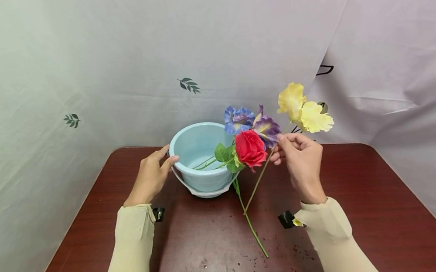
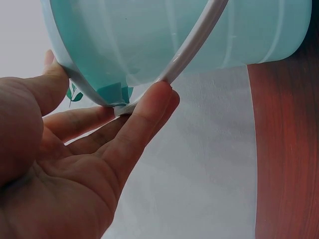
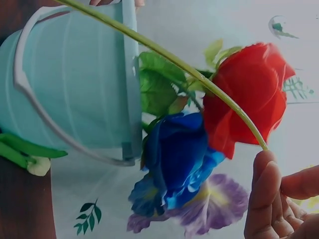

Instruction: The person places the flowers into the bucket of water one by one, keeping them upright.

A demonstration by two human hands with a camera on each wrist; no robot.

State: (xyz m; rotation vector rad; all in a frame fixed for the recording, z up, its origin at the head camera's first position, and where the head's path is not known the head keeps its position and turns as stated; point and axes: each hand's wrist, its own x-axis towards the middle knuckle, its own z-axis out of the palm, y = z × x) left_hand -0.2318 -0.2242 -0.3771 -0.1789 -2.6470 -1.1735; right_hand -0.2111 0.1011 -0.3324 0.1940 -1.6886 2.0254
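Observation:
My left hand (image 1: 148,175) grips the left rim of a light blue bucket (image 1: 206,181), thumb over the edge and fingers outside by its pale handle (image 2: 197,37). With thumb and fingers, my right hand (image 1: 301,158) pinches the stem of a yellow flower (image 1: 304,110) to the bucket's right. Its blooms spread above the hand, and the stem (image 3: 174,59) slants down in front of the bucket. Leaning out over the right rim are a red rose (image 1: 250,148), a blue flower (image 1: 237,120) and a purple iris (image 1: 266,127). Stems show inside the bucket.
On the dark red table (image 1: 190,252), a green stem (image 1: 253,229) lies in front of the bucket. A pale bud (image 3: 39,166) with green leaves is beside the bucket's base. Small water drops dot the tabletop. A white cloth (image 1: 115,54) with leaf prints hangs behind.

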